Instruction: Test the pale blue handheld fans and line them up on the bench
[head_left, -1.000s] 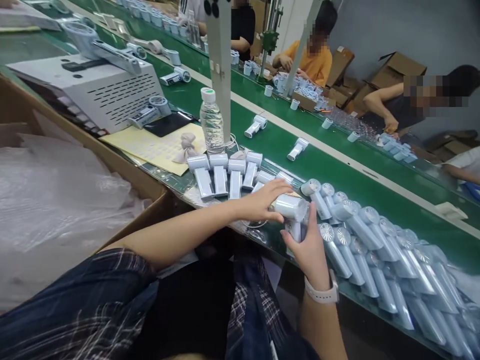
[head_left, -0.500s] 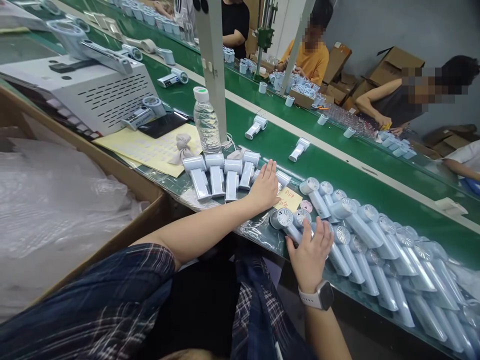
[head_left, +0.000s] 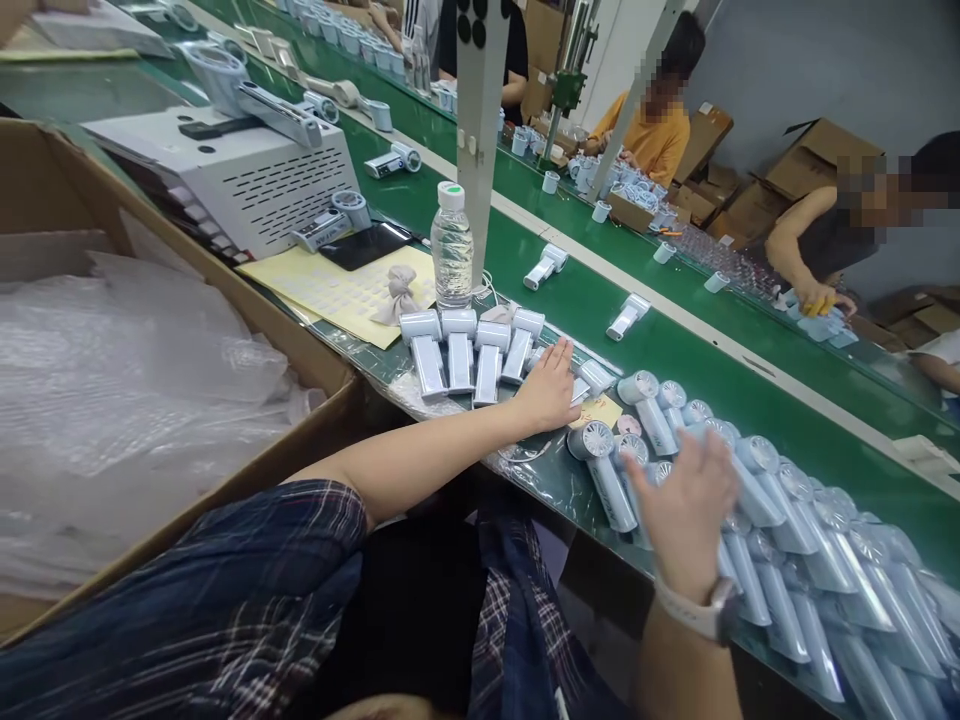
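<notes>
My left hand (head_left: 551, 392) lies flat with the fingers spread a little, holding nothing — it's resting on one of the boxed pieces at the right end of the row of white T-shaped units (head_left: 469, 348) on the near edge of the bench. My right hand (head_left: 686, 510) is over the pile of pale blue handheld fans (head_left: 757, 520), fingers spread loosely. It's blurred, so I can't tell whether it actually grips anything or just touches the fans under it. One fan (head_left: 604, 470) lies just left of that hand with its round grille facing up, apart from my fingers. Between my two hands there's a yellow sticky note (head_left: 600, 410) with red writing. A water bottle (head_left: 451, 250) stands upright behind the white row, next to a yellow sheet of labels (head_left: 337, 292). Past that runs the green conveyor belt (head_left: 675, 350), with a couple of single fans on it, and other people working on the far side.
</notes>
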